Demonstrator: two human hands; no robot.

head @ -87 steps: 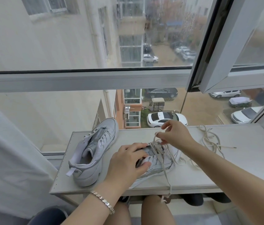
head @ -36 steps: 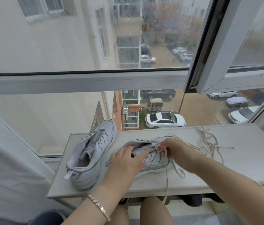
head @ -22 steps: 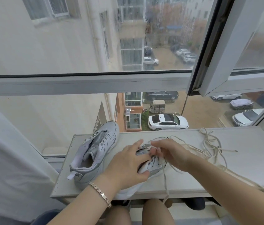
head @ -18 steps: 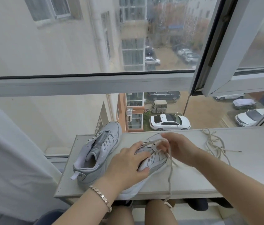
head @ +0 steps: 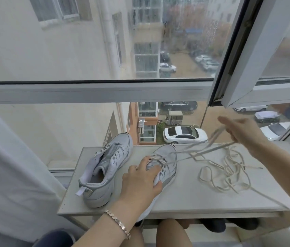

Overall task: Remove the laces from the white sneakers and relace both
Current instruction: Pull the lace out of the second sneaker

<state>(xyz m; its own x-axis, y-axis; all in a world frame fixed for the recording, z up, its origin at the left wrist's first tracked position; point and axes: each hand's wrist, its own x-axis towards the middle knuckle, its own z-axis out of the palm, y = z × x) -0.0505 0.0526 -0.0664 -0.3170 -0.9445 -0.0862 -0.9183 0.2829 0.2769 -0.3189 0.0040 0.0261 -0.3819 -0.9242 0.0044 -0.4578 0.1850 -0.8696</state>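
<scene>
Two white sneakers sit on a pale shelf (head: 185,196) below the window. The left sneaker (head: 106,168) lies unlaced, toe pointing away. My left hand (head: 141,182) grips the right sneaker (head: 167,157) over its tongue and side. My right hand (head: 242,132) is raised up and to the right, pinching a beige lace (head: 201,148) that runs taut from the sneaker's eyelets. A loose lace (head: 226,172) lies tangled on the shelf to the right, one strand trailing off the front edge.
An open window sash (head: 238,56) juts in just above my right hand. A white curtain (head: 9,168) hangs at the left. The shelf's front edge is near my knees; dark shoes (head: 212,225) sit under it.
My right hand has swept up and to the right from the sneaker, drawing the lace out long. My left hand keeps holding the right sneaker down.
</scene>
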